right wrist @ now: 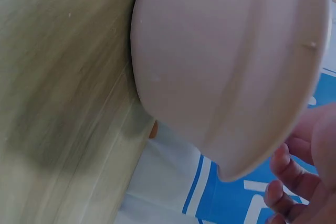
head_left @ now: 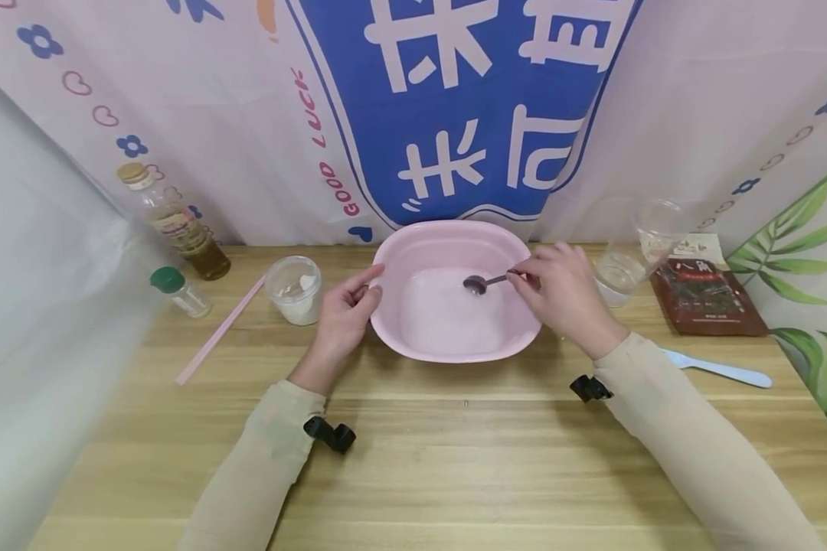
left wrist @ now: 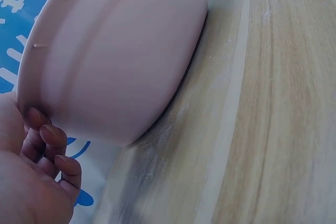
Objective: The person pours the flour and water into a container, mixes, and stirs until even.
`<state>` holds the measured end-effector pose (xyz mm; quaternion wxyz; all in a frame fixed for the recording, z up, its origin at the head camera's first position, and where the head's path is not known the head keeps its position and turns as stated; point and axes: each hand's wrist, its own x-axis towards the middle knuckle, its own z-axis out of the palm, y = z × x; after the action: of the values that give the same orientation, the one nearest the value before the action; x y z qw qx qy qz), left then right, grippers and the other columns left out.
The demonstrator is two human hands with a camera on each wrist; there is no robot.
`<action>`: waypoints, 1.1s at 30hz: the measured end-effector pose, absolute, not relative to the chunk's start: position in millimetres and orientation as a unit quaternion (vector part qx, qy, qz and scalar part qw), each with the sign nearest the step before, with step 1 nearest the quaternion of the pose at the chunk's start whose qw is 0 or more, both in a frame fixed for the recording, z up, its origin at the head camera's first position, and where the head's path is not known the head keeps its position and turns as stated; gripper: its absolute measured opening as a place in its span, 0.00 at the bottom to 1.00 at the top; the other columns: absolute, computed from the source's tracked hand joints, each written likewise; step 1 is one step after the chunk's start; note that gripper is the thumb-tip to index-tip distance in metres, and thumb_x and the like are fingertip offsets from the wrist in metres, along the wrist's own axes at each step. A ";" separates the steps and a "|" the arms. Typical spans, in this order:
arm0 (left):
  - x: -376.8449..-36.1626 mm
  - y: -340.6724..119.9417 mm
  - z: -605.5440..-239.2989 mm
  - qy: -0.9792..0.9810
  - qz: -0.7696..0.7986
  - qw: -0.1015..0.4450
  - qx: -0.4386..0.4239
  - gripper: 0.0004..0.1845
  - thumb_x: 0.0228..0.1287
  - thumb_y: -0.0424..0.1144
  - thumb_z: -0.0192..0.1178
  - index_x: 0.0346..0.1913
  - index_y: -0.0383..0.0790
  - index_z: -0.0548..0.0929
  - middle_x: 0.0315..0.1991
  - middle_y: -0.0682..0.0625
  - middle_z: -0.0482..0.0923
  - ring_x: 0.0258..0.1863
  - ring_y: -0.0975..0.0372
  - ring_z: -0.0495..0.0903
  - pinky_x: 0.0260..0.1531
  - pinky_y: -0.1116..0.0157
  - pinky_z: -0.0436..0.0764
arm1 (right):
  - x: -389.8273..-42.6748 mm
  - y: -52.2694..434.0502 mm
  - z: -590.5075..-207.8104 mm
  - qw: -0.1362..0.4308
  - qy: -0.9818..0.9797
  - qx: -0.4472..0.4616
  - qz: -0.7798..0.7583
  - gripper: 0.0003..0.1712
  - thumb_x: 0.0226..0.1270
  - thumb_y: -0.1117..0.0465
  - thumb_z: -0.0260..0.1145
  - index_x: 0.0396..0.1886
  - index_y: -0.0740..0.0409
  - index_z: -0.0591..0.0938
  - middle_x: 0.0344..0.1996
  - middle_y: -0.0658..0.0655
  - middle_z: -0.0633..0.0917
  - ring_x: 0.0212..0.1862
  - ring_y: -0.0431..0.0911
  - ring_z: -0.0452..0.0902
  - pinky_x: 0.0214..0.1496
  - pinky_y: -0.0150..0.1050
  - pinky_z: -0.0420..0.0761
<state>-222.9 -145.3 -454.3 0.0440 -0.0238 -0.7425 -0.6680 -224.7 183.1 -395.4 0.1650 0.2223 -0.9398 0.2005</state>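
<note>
Fingers (head_left: 524, 282) pinch spoon (head_left: 484, 283), head view only | wrists: basin (left wrist: 115, 61) underside

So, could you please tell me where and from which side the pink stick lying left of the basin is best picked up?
Pinch the pink stick near its middle, coming straight down from above. It lies flat and slanted on the wooden table, thin and long, with bare wood on both sides there; its far end runs close to the small cup of white powder.

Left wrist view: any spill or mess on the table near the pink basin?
Yes, slightly. Faint white powdery smears dust the wooden table beside the pink basin, with a few specks farther off. The left hand touches the basin's rim; the basin looks undamaged.
</note>
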 end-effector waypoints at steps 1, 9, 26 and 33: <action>-223.1 -145.4 -454.4 -0.741 -0.669 0.043 -0.025 0.21 0.77 0.32 0.60 0.69 0.35 0.83 0.22 0.56 0.72 0.22 0.68 0.71 0.22 0.73 0.74 | -226.5 181.0 -395.0 0.152 -0.942 0.223 0.200 0.08 0.72 0.61 0.74 0.42 0.60 0.94 0.35 0.60 0.90 0.43 0.58 0.76 0.50 0.54 0.69; -223.3 -145.7 -455.0 -0.740 -0.671 0.044 -0.024 0.21 0.77 0.31 0.59 0.69 0.35 0.83 0.21 0.57 0.73 0.21 0.69 0.71 0.22 0.74 0.73 | -234.6 159.9 -390.1 0.040 -0.936 0.281 0.207 0.08 0.73 0.59 0.75 0.46 0.55 0.95 0.37 0.56 0.89 0.48 0.54 0.75 0.57 0.55 0.66; -221.9 -145.6 -453.9 -0.744 -0.667 0.045 -0.024 0.21 0.77 0.32 0.60 0.69 0.36 0.83 0.22 0.56 0.74 0.21 0.68 0.72 0.22 0.73 0.73 | -211.9 197.9 -376.2 0.034 -0.925 0.322 0.201 0.03 0.68 0.64 0.77 0.39 0.54 0.95 0.37 0.52 0.90 0.49 0.54 0.75 0.59 0.57 0.68; -222.7 -145.2 -454.3 -0.740 -0.671 0.043 -0.024 0.21 0.77 0.31 0.59 0.69 0.35 0.83 0.21 0.57 0.73 0.21 0.68 0.70 0.21 0.74 0.71 | -217.3 204.7 -376.8 0.067 -0.942 0.262 0.199 0.05 0.70 0.63 0.75 0.41 0.58 0.94 0.43 0.60 0.92 0.48 0.58 0.76 0.56 0.56 0.67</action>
<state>-222.7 -145.2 -454.3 0.0428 -0.0242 -0.7402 -0.6706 -217.3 204.7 -376.8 0.0665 0.2617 -0.9420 0.1992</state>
